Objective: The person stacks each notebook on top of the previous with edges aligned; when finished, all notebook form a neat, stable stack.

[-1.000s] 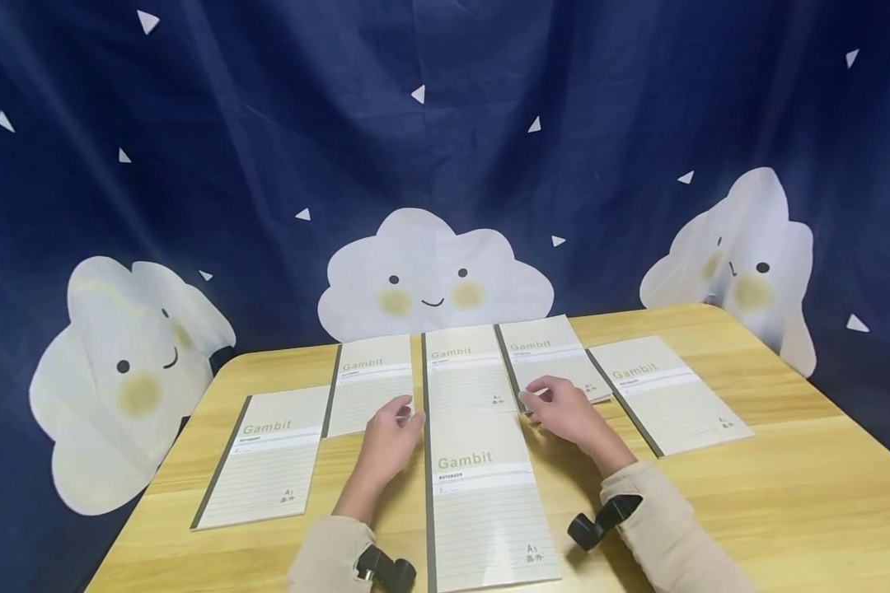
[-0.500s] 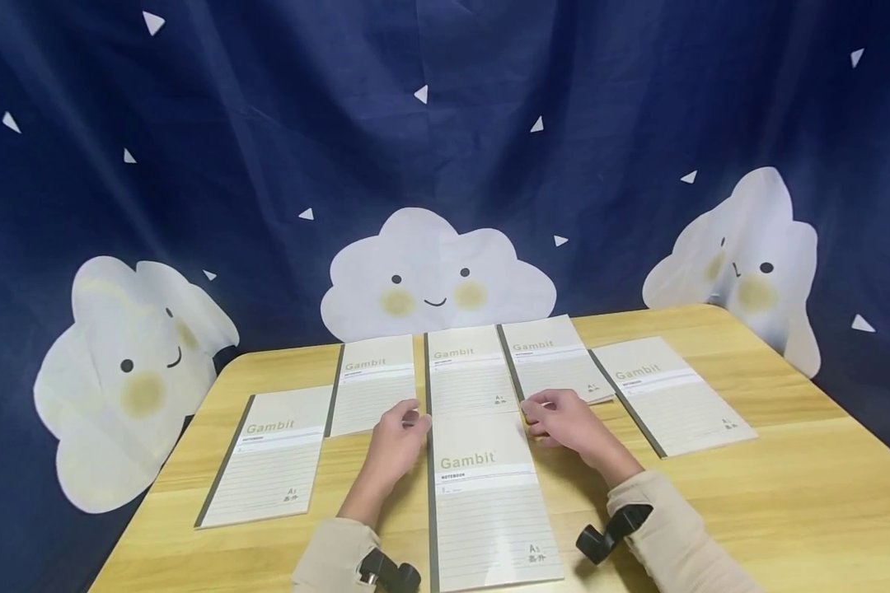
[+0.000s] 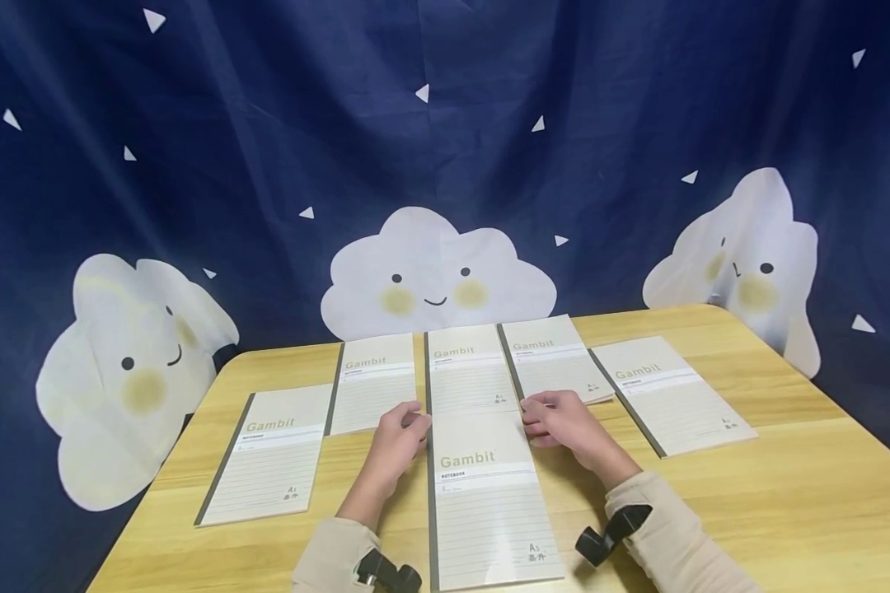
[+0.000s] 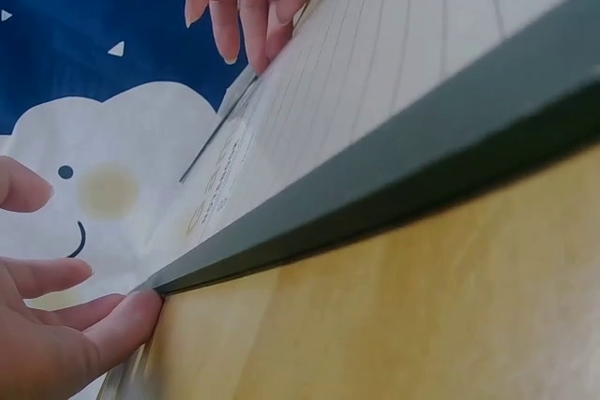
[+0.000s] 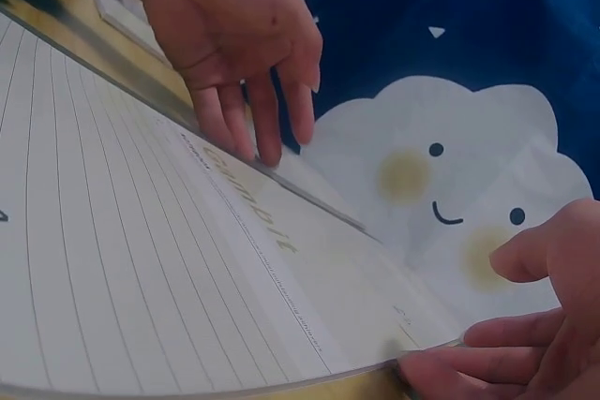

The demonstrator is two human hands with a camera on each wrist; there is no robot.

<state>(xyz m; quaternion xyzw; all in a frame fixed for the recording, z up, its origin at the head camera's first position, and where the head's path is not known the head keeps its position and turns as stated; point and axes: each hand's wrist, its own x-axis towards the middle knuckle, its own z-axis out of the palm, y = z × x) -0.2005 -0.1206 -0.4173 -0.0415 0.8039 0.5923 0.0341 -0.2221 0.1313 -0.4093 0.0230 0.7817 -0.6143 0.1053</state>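
A cream Gambit notebook [image 3: 493,515] with a dark spine strip lies flat at the table's near middle. My left hand [image 3: 393,449] is at its upper left, fingertips touching the spine edge, as the left wrist view shows. Across from it, my right hand [image 3: 567,427] is at the upper right corner. In the right wrist view its lower fingers touch the notebook's edge while the thumb [image 5: 525,255] stays apart above. The notebook's top edge meets the bottom of another notebook [image 3: 466,379] behind it. Both hands have loosely bent fingers.
More matching notebooks lie flat on the wooden table [image 3: 801,494]: two on the left [image 3: 267,457], one at back right [image 3: 549,354], and one at far right [image 3: 671,395]. A dark blue curtain [image 3: 601,82] with clouds hangs behind the table.
My right hand has lowered slightly by the notebook's upper right corner. The left hand stays at the spine edge, and the notebooks keep their layout.
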